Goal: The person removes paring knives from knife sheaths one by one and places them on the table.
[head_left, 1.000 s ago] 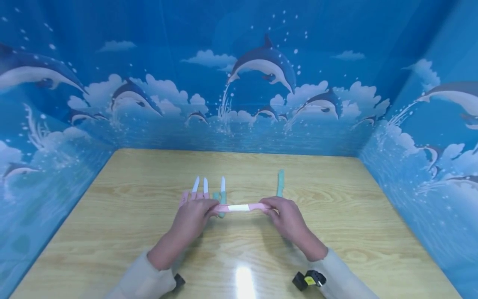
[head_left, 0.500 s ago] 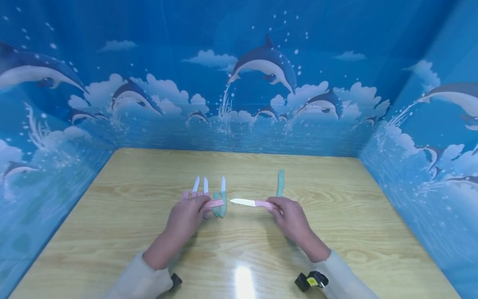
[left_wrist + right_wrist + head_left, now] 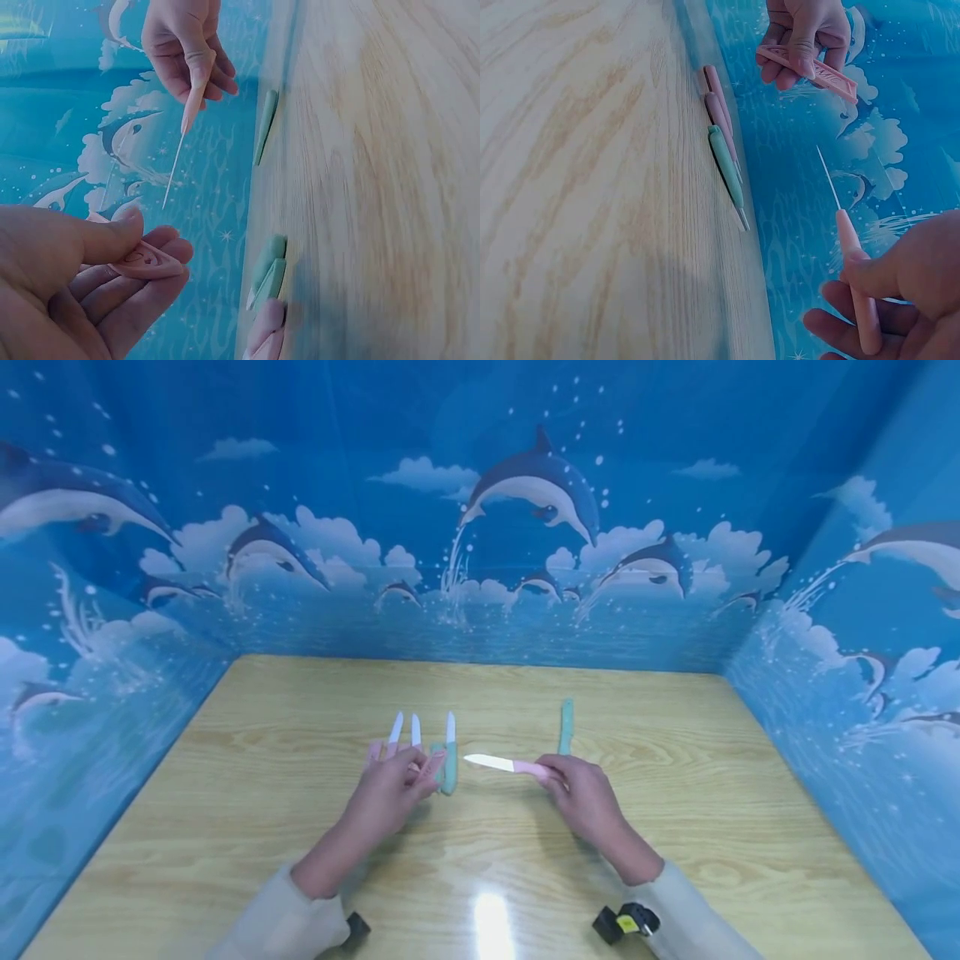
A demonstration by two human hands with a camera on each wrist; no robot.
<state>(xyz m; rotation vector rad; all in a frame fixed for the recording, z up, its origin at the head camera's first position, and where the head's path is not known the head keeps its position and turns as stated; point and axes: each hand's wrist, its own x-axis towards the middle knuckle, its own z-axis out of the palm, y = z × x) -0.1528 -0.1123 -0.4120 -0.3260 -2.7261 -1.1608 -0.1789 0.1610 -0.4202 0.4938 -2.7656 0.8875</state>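
Note:
My left hand (image 3: 384, 787) pinches a pink blade cover (image 3: 432, 765) between thumb and fingers, tilted up over the green things on the table. In my right hand (image 3: 587, 789) is a paring knife (image 3: 491, 762) with a pink handle and a bare white blade, its tip pointing left toward the cover. A gap separates cover and tip. The left wrist view shows the cover (image 3: 146, 262) lying across the fingers under the thumb. From the right wrist, the knife's handle (image 3: 859, 292) runs between thumb and fingers.
Beyond my left hand lie two pink-handled knives (image 3: 395, 731) with white blades, and another pink cover (image 3: 373, 750). A green-handled knife (image 3: 450, 760) lies beside them, with a green cover partly hidden. Farther right is a green piece (image 3: 566, 727). Dolphin-print curtains (image 3: 480, 635) border the wooden table (image 3: 675, 777).
One second ago the pink cover sat on the knife's blade, held between both hands. The cover came off to the left, and my left hand has since turned it more upright. My right hand hardly moved.

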